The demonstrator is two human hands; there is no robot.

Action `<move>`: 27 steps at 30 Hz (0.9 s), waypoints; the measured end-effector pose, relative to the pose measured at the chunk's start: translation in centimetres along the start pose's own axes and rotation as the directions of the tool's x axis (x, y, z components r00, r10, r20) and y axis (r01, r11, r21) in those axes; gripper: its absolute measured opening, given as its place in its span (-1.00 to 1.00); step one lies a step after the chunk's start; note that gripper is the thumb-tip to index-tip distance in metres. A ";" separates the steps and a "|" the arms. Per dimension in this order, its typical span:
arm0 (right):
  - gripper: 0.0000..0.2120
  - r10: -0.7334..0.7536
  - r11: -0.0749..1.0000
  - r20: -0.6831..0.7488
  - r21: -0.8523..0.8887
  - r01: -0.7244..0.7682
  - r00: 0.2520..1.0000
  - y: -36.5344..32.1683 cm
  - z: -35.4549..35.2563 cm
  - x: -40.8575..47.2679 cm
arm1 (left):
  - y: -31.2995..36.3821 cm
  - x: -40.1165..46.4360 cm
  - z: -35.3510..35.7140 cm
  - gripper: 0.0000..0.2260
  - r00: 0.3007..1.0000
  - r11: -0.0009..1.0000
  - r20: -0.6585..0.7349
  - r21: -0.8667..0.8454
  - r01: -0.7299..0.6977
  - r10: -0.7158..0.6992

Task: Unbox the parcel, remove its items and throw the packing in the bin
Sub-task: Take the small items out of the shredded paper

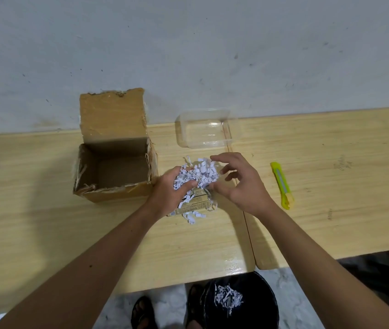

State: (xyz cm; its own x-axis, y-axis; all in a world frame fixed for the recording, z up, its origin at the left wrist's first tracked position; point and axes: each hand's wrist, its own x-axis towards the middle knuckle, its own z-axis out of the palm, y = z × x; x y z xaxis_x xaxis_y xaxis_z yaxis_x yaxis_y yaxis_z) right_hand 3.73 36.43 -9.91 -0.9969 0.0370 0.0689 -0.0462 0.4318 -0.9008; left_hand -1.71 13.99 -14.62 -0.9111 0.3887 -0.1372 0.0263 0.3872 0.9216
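On table, cardboard box [115, 172] seemingly empty, bin [233, 302] holding shreds [228, 299]

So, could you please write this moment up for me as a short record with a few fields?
parcel: cardboard box, open, flap up, inside looks empty
items: small tan cartons on the table, partly under shredded paper
left hand: closed on a clump of the shredded paper
right hand: open, fingers spread beside the paper
bin: black, on the floor below the table edge, some shreds already inside
other: clear plastic tub; yellow box cutter right of the hands
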 end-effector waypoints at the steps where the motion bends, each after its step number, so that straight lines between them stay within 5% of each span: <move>1: -0.45 -0.016 1.000 -0.006 0.005 0.016 1.000 -0.2 0.2 -0.2 | 0.0 0.0 0.0 -0.69 1.000 1.000 0.005 -0.009 -0.003 0.003; 9: -0.75 -0.071 0.996 0.124 -0.047 0.077 0.990 0.6 2.0 -1.9 | -0.1 0.0 0.0 -0.80 0.999 0.999 0.032 0.035 -0.023 0.022; 19: -0.63 -0.131 0.883 0.346 -0.385 0.269 0.929 2.4 2.2 -2.3 | 0.5 -0.3 -0.2 -0.73 0.999 0.997 0.042 0.069 -0.021 0.018; 27: -0.69 -0.111 0.892 0.345 -0.379 0.247 0.932 2.0 1.7 -2.8 | 0.9 -0.8 -0.7 -0.47 0.999 0.997 0.042 0.070 0.030 -0.033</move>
State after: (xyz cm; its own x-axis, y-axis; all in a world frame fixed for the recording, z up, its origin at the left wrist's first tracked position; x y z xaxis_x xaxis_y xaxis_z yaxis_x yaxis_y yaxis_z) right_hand 6.33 35.66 -12.66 -0.9456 -0.3249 0.0166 -0.2637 0.7358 -0.6237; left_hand -1.29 13.42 -13.41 -0.8933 0.4106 -0.1829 0.0276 0.4563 0.8894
